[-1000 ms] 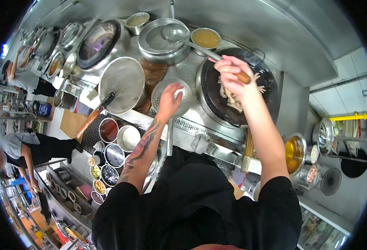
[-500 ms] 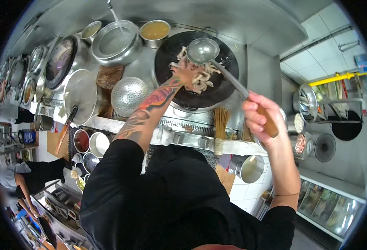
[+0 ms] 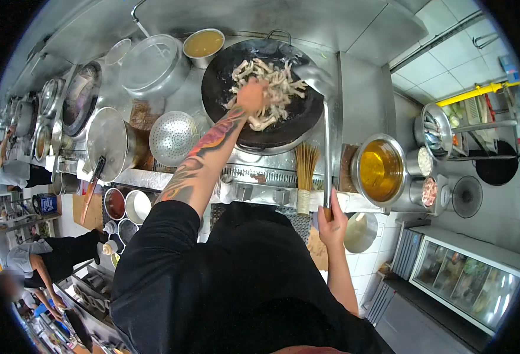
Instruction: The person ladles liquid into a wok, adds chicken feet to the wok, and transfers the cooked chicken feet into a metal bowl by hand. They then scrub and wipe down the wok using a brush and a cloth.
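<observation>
1. One left hand (image 3: 253, 97) is in wok (image 3: 303, 118) at pale pieces (image 3: 282, 88); finger shape I cannot tell.
2. Right hand (image 3: 333, 227) closes around ladle (image 3: 326, 133).
3. Oil bowl (image 3: 380, 169) is at wok's four o'clock, two persons (image 3: 33, 259) at eight.

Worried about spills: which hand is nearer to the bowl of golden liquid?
Right. The right hand is left of the bowl; the left hand is farther left, at the wok.

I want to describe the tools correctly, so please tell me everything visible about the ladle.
The ladle has a rounded, metal-looking bowl, somewhat blurred, a long, straight grey shaft and a brown, wood-like grip. The right hand holds the grip. The shaft passes right of the bamboo-like brush. The bowl is at the wok's right side; whether they touch is unclear.
</observation>
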`<act>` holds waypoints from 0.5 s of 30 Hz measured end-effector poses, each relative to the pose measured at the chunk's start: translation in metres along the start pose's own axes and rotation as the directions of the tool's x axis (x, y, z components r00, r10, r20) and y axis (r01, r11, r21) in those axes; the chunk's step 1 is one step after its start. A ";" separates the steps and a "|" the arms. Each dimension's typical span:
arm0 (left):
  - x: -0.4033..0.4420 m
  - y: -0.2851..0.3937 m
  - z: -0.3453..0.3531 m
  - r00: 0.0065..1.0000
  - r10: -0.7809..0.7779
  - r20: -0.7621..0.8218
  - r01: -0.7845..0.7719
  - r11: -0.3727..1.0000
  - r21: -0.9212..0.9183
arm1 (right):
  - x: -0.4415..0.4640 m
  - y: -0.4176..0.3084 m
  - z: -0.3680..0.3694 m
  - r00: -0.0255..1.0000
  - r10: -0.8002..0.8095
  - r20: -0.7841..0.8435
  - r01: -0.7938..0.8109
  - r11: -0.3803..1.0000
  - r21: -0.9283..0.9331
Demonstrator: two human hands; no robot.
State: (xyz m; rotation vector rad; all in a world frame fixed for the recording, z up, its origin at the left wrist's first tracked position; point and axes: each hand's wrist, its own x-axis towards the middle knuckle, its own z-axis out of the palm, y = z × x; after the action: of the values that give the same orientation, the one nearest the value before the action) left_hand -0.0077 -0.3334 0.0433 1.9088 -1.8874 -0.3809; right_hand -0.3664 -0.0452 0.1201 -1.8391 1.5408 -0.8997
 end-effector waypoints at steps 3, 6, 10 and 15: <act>0.011 -0.031 0.016 0.959 0.234 -0.158 -0.258 0.955 -0.148 | -0.040 0.019 0.003 0.981 0.193 -0.030 -0.194 0.980 -0.035; 0.010 -0.026 0.003 0.923 0.298 -0.242 -0.326 0.941 -0.088 | -0.063 0.061 0.015 0.971 0.224 -0.079 -0.231 0.969 -0.089; -0.037 0.014 -0.056 0.893 0.049 -0.448 -0.253 0.877 -0.409 | -0.078 0.090 0.035 0.956 0.280 -0.083 -0.282 0.959 -0.009; -0.110 -0.020 -0.080 0.720 -0.161 -0.675 -0.257 0.842 -0.475 | -0.085 0.116 0.047 0.960 0.279 -0.006 -0.279 0.956 -0.089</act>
State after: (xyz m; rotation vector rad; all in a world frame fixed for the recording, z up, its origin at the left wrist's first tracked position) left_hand 0.0440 -0.2156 0.0925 1.3260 -1.1450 -0.1128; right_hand -0.4081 0.0188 -0.0107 -1.6258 1.8065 -0.7017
